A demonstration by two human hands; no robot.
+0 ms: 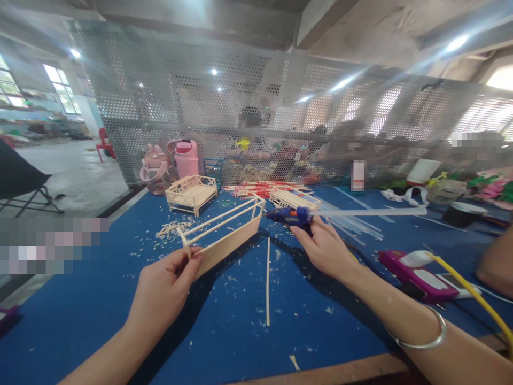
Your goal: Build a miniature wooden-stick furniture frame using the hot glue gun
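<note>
My left hand [168,280] is closed in a pinch on the near end of a light wooden stick frame [224,232], a flat panel with thin rails, held up above the blue table [100,299]. My right hand [323,246] is wrapped round a blue hot glue gun [290,215], whose nozzle points left at the frame's far end. A clear glue stick [368,212] juts out of the gun's back to the right. A loose thin wooden stick [268,280] lies on the table between my hands.
A finished small wooden bed model [191,193] and another stick frame [294,199] stand farther back, near pink bottles [186,158]. Wood shavings litter the cloth. A pink device [417,275] with a yellow cable lies at right. People sit behind a perforated screen [280,107]. Another person's arm [497,262] is at the right edge.
</note>
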